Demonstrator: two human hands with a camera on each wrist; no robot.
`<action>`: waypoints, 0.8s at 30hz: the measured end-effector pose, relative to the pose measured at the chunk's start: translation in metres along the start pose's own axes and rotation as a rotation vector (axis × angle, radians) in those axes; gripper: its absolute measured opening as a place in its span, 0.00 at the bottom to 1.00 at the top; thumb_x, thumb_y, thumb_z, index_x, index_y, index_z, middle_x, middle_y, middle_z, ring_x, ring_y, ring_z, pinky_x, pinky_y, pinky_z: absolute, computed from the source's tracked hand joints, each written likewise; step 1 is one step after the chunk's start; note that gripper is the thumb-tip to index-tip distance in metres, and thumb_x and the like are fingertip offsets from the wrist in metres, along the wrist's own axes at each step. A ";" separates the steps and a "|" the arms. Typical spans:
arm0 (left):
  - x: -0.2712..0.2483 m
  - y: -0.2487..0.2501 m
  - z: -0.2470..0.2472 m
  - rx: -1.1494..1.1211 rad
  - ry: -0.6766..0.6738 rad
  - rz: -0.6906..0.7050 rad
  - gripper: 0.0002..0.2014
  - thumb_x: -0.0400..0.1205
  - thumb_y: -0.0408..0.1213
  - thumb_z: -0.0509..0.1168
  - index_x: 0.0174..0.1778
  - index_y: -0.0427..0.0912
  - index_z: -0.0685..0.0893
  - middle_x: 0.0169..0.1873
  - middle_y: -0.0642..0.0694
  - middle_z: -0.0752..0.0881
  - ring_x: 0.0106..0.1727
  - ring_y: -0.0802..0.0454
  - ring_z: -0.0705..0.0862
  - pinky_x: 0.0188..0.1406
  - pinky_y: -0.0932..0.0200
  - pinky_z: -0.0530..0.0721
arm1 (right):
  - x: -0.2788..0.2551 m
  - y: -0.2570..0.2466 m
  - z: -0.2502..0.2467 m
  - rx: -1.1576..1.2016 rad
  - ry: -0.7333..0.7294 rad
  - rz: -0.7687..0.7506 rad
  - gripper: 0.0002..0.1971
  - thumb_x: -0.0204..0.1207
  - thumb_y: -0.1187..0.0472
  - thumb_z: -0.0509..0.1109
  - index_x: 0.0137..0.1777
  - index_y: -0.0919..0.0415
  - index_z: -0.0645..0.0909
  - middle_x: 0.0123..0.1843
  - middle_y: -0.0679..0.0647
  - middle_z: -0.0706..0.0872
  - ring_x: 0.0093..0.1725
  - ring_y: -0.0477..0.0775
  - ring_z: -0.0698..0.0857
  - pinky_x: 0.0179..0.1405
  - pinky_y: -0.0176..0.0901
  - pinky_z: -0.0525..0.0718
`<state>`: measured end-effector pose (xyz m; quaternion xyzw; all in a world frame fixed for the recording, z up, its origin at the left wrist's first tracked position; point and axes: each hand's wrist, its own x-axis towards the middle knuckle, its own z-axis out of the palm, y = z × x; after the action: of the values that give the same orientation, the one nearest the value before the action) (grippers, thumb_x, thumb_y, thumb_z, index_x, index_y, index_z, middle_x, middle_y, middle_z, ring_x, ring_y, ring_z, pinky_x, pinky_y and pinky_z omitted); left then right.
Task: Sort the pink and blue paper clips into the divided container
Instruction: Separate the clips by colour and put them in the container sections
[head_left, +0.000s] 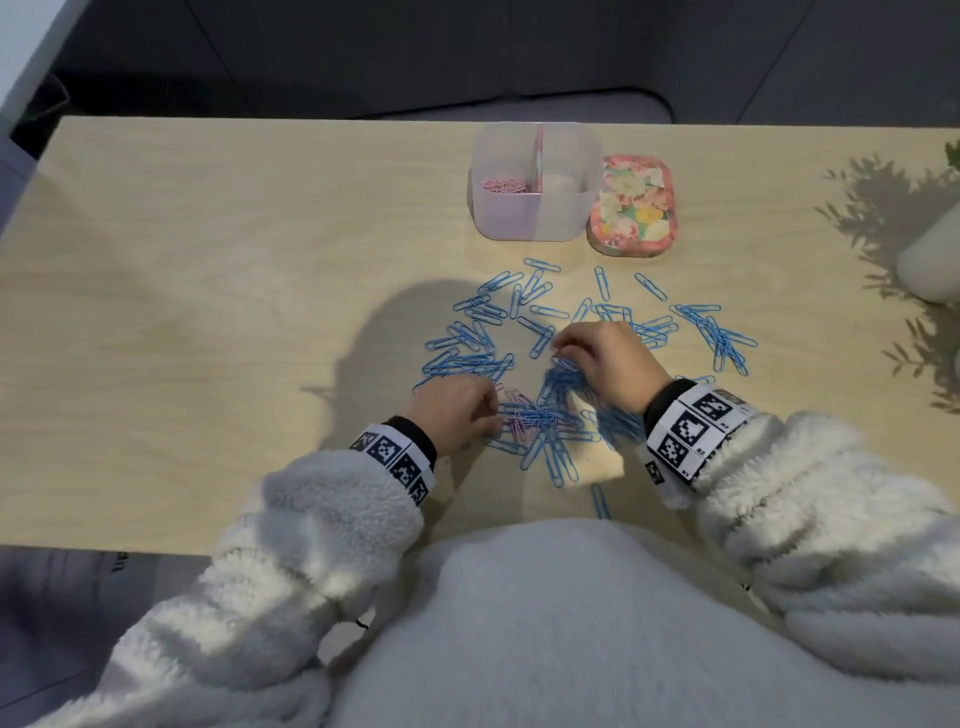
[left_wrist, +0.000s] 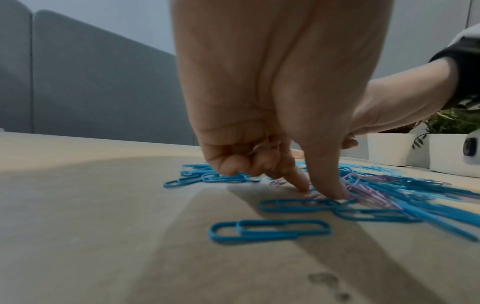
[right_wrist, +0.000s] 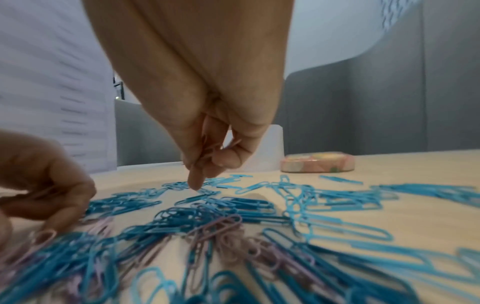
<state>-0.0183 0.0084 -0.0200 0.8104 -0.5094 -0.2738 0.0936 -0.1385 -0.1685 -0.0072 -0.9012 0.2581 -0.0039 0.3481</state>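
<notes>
Blue paper clips lie scattered over the wooden table, with a few pink clips mixed in near the front. My left hand holds several pink clips in its curled fingers, while its thumb and forefinger press down at the pink clips on the table. My right hand also grips pink clips in its curled fingers, its forefinger pointing down at the blue clips. The clear divided container stands behind, with pink clips in its left compartment.
A floral lid lies right of the container. A white pot with a plant stands at the table's right edge; white pots show in the left wrist view. One blue clip lies at the table's front edge.
</notes>
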 end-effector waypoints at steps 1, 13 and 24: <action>-0.001 0.000 0.000 0.008 0.000 0.018 0.10 0.77 0.46 0.67 0.49 0.44 0.81 0.51 0.46 0.85 0.54 0.46 0.81 0.48 0.54 0.76 | 0.002 0.001 0.000 0.086 0.014 0.044 0.11 0.77 0.71 0.60 0.48 0.63 0.85 0.42 0.57 0.90 0.39 0.42 0.85 0.47 0.41 0.80; 0.001 0.000 0.001 0.064 -0.015 0.030 0.06 0.79 0.37 0.62 0.46 0.39 0.81 0.47 0.42 0.86 0.51 0.44 0.82 0.51 0.50 0.78 | 0.007 -0.037 0.036 -0.324 -0.219 0.108 0.13 0.70 0.46 0.72 0.39 0.56 0.82 0.42 0.52 0.87 0.45 0.56 0.84 0.40 0.44 0.74; 0.006 -0.024 -0.022 -0.610 0.081 -0.223 0.15 0.84 0.36 0.56 0.30 0.43 0.73 0.28 0.48 0.72 0.32 0.53 0.69 0.33 0.60 0.66 | 0.016 -0.024 0.005 0.365 -0.248 0.218 0.08 0.77 0.65 0.65 0.37 0.62 0.79 0.32 0.52 0.81 0.28 0.47 0.75 0.24 0.31 0.72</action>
<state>0.0138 0.0116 -0.0134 0.8062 -0.3078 -0.3897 0.3216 -0.1124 -0.1574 0.0016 -0.7839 0.3039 0.0978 0.5326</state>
